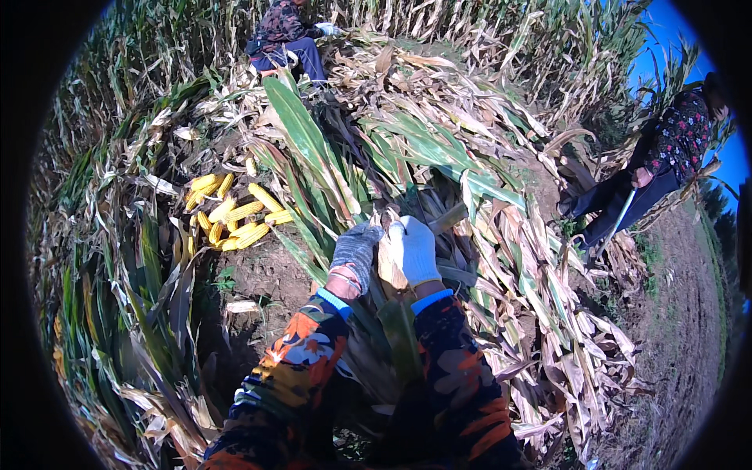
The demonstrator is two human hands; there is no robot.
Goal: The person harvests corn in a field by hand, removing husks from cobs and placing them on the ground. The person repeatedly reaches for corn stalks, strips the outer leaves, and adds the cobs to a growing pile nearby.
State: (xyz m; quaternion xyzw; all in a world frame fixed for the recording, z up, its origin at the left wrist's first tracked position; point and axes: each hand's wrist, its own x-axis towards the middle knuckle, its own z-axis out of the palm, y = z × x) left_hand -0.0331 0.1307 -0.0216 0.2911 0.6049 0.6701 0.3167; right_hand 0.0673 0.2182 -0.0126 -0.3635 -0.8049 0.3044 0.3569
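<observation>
My left hand (356, 254), in a grey knitted glove, and my right hand (415, 250), in a white one, meet at the tip of a corn ear in its dry husk (390, 267). The fingers of both are closed on the husk's upper end. The ear points away from me between my wrists, and how much of the kernels shows is hidden by the gloves. Cut corn stalks with green leaves (302, 132) lie just beyond my hands. Left of them, a heap of husked yellow corn cobs (235, 217) rests on bare soil.
Dry stalks and leaves (546, 305) spread to my right. More green stalks (141, 282) lie at left. One person (288, 38) sits low at the far side, wearing a light glove. Another person (664, 153) stands at right, gripping a pale handle (621, 214). Standing corn (446, 17) rises behind.
</observation>
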